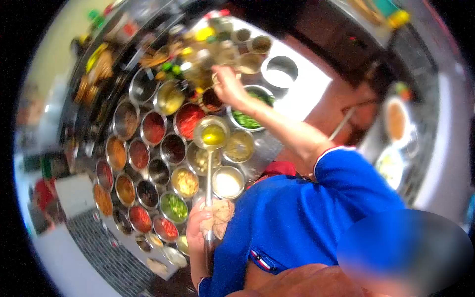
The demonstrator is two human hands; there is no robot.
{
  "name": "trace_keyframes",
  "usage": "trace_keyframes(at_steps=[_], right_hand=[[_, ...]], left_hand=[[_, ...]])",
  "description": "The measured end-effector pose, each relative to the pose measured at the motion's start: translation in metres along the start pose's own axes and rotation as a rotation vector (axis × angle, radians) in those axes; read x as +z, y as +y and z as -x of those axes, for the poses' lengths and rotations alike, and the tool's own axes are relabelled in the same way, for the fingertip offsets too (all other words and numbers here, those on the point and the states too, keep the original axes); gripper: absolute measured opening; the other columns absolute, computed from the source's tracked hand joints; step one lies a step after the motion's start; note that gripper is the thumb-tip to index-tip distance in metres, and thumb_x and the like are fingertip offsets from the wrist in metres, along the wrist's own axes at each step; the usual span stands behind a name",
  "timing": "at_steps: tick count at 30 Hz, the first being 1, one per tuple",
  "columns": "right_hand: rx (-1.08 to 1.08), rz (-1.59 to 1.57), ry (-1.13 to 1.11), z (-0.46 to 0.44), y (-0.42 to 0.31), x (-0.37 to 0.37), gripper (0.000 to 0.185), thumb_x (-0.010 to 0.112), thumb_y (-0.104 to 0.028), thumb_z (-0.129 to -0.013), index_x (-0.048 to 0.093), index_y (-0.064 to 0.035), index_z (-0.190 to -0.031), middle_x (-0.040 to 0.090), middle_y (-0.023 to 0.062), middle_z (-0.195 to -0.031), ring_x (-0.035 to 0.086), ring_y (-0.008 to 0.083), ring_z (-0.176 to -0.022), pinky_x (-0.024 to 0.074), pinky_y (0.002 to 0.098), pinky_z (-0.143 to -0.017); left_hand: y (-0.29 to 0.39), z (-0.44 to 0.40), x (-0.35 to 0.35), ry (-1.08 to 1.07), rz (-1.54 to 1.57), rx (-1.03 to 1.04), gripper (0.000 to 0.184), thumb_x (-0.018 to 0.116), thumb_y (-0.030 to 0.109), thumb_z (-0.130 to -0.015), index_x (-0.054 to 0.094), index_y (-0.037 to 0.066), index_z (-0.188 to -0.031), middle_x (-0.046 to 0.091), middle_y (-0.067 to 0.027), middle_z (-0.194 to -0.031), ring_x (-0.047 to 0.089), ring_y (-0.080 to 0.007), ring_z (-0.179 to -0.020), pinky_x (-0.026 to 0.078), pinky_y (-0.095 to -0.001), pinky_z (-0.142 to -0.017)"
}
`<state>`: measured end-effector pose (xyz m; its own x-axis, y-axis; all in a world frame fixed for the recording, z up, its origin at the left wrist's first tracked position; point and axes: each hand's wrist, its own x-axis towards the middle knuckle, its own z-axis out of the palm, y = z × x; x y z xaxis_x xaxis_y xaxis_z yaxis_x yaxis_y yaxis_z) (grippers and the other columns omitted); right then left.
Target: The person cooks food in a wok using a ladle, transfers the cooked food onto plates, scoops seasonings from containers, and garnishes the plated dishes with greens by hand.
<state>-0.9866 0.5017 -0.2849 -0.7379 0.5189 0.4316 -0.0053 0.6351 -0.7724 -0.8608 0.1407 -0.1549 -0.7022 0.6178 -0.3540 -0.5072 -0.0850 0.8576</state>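
Observation:
My left hand is wrapped round the long handle of a metal ladle. Clear yellow liquid, which looks like oil, lies in its bowl, above several steel bowls. A tan crumpled cloth is bunched at the handle beside that hand. My right hand reaches out over the far bowls with its fingers closed; what they hold, if anything, is hidden. Just below it stands a small bowl of dark red contents. A bowl of chopped greens sits under my right forearm.
Rows of steel bowls hold red paste, chopped green pieces and a white substance. An open steel pot stands on the white surface. Blurred bottles and jars crowd the far end. White dishes are at the right.

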Motion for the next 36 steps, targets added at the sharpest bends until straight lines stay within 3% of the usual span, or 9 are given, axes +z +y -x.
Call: trace_keyframes(at_steps=[2,3,7,15,18,23,28,31,36], right_hand=[[0.087,-0.06,-0.038,0.051,-0.02,-0.039,0.034,0.059,-0.008,-0.084,0.057,0.0015,-0.116,0.061,0.0216,-0.108,0.06,0.0363,-0.103,0.0485,0.0421,-0.092],[0.077,-0.054,-0.049,0.082,-0.025,-0.053,0.027,0.058,-0.009,-0.085,0.06,0.001,-0.11,0.063,0.0203,-0.105,0.061,0.0352,-0.101,0.0495,0.0422,-0.089],[0.176,-0.079,-0.258,0.216,-0.093,-0.111,0.02,0.061,-0.019,-0.085,0.065,-0.0001,-0.092,0.066,0.0191,-0.086,0.065,0.0363,-0.081,0.052,0.0451,-0.074],[0.899,-0.871,-0.324,0.393,-0.279,-0.157,0.041,0.055,-0.039,-0.099,0.061,-0.0017,-0.114,0.066,0.008,-0.101,0.065,0.0154,-0.088,0.0551,0.0308,-0.075],[0.894,-1.108,-0.062,0.442,-0.298,-0.189,0.048,0.053,-0.043,-0.098,0.05,-0.0035,-0.125,0.062,0.0102,-0.113,0.062,0.017,-0.1,0.0551,0.0323,-0.077],[0.993,-1.323,0.832,0.523,-0.355,-0.219,0.022,0.057,-0.022,-0.096,0.051,-0.0055,-0.108,0.058,0.0049,-0.085,0.059,0.0138,-0.065,0.0502,0.0305,-0.052],[0.841,-1.158,1.201,0.653,-0.434,-0.279,0.02,0.055,-0.012,-0.092,0.049,-0.0067,-0.11,0.045,-0.002,-0.07,0.043,0.0062,-0.05,0.0335,0.0234,-0.039],[0.757,-1.106,1.336,0.76,-0.487,-0.291,0.022,0.055,-0.011,-0.092,0.049,-0.0068,-0.112,0.046,-0.0005,-0.067,0.042,0.0061,-0.048,0.0341,0.0221,-0.039],[0.834,-0.779,1.688,0.864,-0.568,-0.283,0.03,0.056,-0.01,-0.09,0.046,-0.0048,-0.118,0.047,0.0001,-0.066,0.044,0.0083,-0.047,0.0371,0.0235,-0.039]], left_hand=[[-0.012,-0.007,-0.023,-0.117,-0.039,-0.013,0.05,0.061,0.014,-0.072,0.051,-0.008,-0.116,0.064,-0.0224,-0.105,0.065,-0.0296,-0.096,0.052,-0.0374,-0.091],[-0.014,-0.025,-0.05,-0.145,0.072,-0.45,0.051,0.063,0.014,-0.072,0.051,-0.008,-0.116,0.064,-0.0227,-0.103,0.065,-0.0299,-0.093,0.053,-0.0391,-0.09],[0.005,-0.036,-0.024,-0.449,-0.046,-0.495,0.058,0.063,0.021,-0.073,0.052,-0.012,-0.12,0.065,-0.0231,-0.104,0.067,-0.0269,-0.09,0.053,-0.0368,-0.087],[-0.053,-0.031,0.082,-0.766,-0.214,-0.574,0.045,0.061,0.015,-0.083,0.053,-0.01,-0.12,0.066,-0.0154,-0.102,0.067,-0.0206,-0.084,0.058,-0.031,-0.074],[-0.11,0.005,0.157,-0.938,-0.292,-0.608,0.036,0.059,0.012,-0.085,0.054,-0.005,-0.116,0.066,-0.0161,-0.101,0.068,-0.0247,-0.086,0.057,-0.0337,-0.075],[-0.172,0.14,0.233,-1.234,-0.401,-0.616,0.038,0.055,0.01,-0.084,0.055,-0.008,-0.118,0.066,-0.0165,-0.1,0.067,-0.0226,-0.081,0.057,-0.0327,-0.069],[-0.248,0.284,0.275,-1.459,-0.287,-0.672,0.039,0.063,0.028,-0.091,0.051,-0.001,-0.114,0.064,-0.0124,-0.099,0.066,-0.0205,-0.077,0.056,-0.0304,-0.066],[-0.291,0.365,0.279,-1.729,-0.238,-1.112,0.041,0.065,0.023,-0.087,0.053,-0.002,-0.116,0.064,-0.0166,-0.105,0.067,-0.0241,-0.087,0.058,-0.0366,-0.073],[-0.371,0.413,0.258,-1.438,-0.529,-1.475,0.035,0.051,0.014,-0.086,0.057,-0.001,-0.117,0.065,-0.0158,-0.109,0.065,-0.0284,-0.093,0.056,-0.0406,-0.08]])
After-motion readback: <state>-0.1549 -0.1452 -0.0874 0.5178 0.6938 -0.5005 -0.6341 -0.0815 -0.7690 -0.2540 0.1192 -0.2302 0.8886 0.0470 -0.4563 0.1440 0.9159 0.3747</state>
